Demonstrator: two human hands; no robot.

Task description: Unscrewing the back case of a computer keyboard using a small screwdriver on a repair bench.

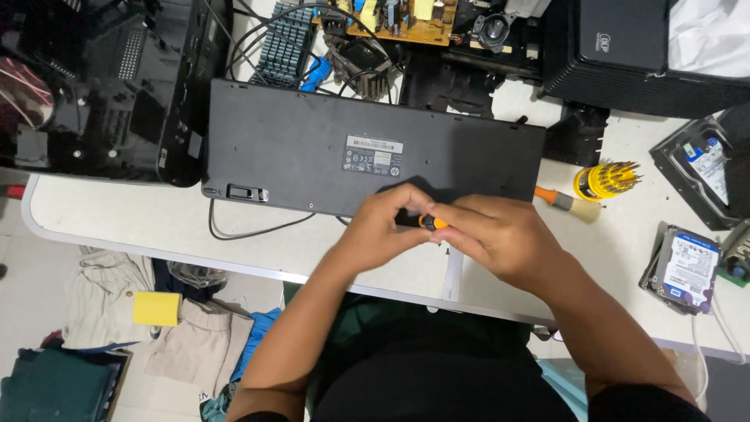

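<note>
A black keyboard lies upside down on the white table, its grey label facing up. Both of my hands meet over its near edge. My left hand and my right hand together grip a small screwdriver with a black and orange handle. Its tip is hidden by my fingers. A thin black cable runs out from under the keyboard's near side.
A yellow holder of screwdriver bits and an orange-handled brush lie right of the keyboard. Hard drives sit at the right edge. Black computer cases, a circuit board and a heatsink crowd the back. Clothes lie on the floor at left.
</note>
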